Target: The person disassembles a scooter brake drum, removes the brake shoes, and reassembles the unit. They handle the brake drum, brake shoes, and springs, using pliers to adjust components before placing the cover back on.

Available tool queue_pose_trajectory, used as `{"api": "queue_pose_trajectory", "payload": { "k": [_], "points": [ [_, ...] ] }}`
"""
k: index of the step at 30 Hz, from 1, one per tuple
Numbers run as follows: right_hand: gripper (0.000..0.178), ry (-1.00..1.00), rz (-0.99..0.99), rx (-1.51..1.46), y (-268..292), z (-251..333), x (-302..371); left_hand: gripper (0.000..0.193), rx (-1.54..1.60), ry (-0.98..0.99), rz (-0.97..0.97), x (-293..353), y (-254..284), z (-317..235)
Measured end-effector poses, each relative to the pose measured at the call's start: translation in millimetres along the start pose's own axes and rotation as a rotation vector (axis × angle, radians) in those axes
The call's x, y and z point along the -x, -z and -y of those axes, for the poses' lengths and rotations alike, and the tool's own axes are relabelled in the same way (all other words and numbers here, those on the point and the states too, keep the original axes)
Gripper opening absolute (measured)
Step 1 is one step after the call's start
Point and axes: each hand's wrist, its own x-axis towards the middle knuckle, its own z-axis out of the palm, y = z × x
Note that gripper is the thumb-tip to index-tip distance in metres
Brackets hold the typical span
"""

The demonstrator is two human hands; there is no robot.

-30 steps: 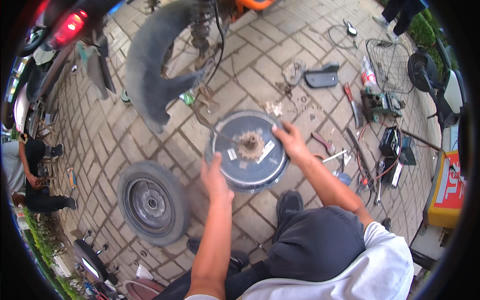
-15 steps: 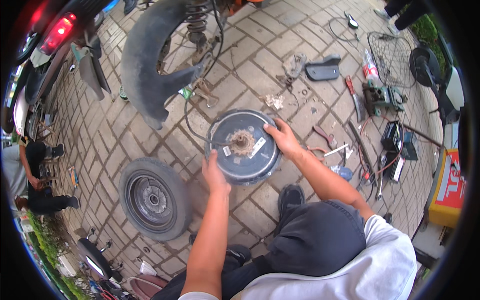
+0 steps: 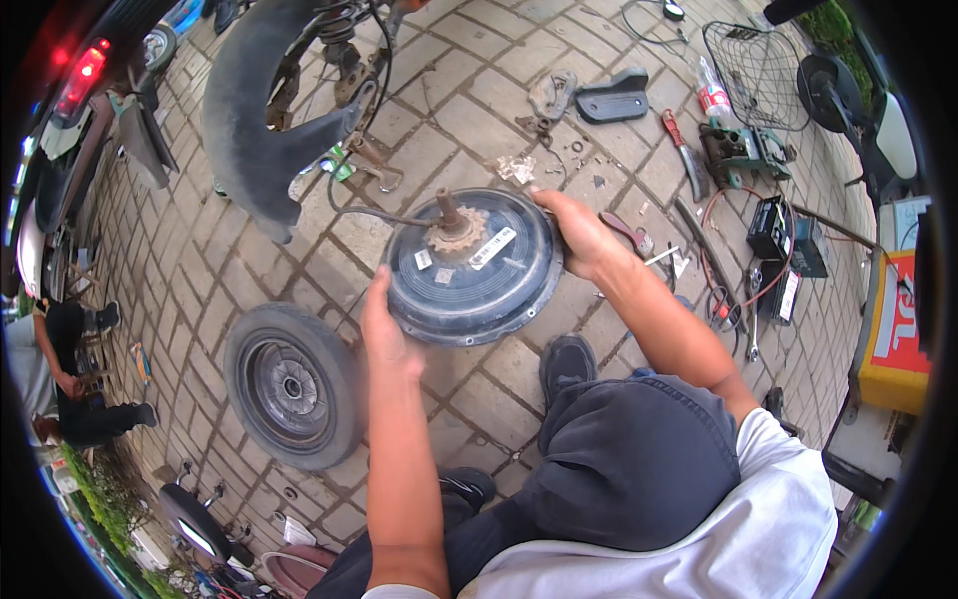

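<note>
Between my hands is a round black hub motor [image 3: 479, 290], with a rusty sprocket [image 3: 456, 233] and axle stub on its upper face and pale labels beside it. A dark cable [image 3: 369, 211] runs from the axle toward the vehicle frame. My left hand [image 3: 387, 334] grips the motor's left rim, thumb up on the edge. At the right rim my right hand [image 3: 582, 232] is closed round it, thumb on top; its other fingers are hidden beneath. The motor is tilted, its near side wall showing. Left of it lies a tyre on a wheel rim [image 3: 292, 387].
A black rear fender [image 3: 244, 130] and shock spring stand at the upper left. Rightward lie a red-handled knife-like tool [image 3: 684, 150], a green vise-like device [image 3: 743, 150], a plastic bottle [image 3: 712, 95], a wire basket [image 3: 758, 75] and a spanner [image 3: 753, 329]. Another person [image 3: 70, 369] sits far left.
The hub motor has tipped so that its axle points up and its near side wall shows. Both hands have kept hold of it. The whole view has shifted slightly.
</note>
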Motion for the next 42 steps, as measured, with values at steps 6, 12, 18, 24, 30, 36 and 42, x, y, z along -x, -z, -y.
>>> {"api": "queue_pose_trajectory", "payload": {
  "k": [6,12,18,24,30,36,42],
  "points": [
    [0.066,0.211,-0.090,0.337,11.3,-32.6,0.3,0.052,-0.033,-0.073,-0.052,-11.3,8.4,13.9],
    [0.087,0.258,-0.029,0.722,28.7,-28.1,21.3,0.046,-0.031,0.122,-0.096,-6.7,10.2,9.9],
    [0.076,0.086,-0.074,0.673,41.0,-10.4,23.4,0.041,-0.239,0.035,0.036,19.7,-23.5,-18.6],
    [0.060,-0.117,-0.117,0.501,42.8,17.6,11.7,0.073,-0.633,-0.060,0.146,28.3,-50.1,-25.1],
    [0.061,-0.158,-0.086,0.588,43.8,16.2,5.7,0.063,-0.693,-0.093,0.060,17.2,-38.0,-13.3],
    [0.061,-0.150,-0.088,0.614,41.9,12.9,2.2,0.064,-0.686,-0.110,0.041,14.0,-30.4,-9.8],
    [0.058,-0.150,-0.106,0.626,43.7,6.4,-3.6,0.065,-0.686,-0.099,0.036,8.9,-25.3,-6.9]
  ]
}}
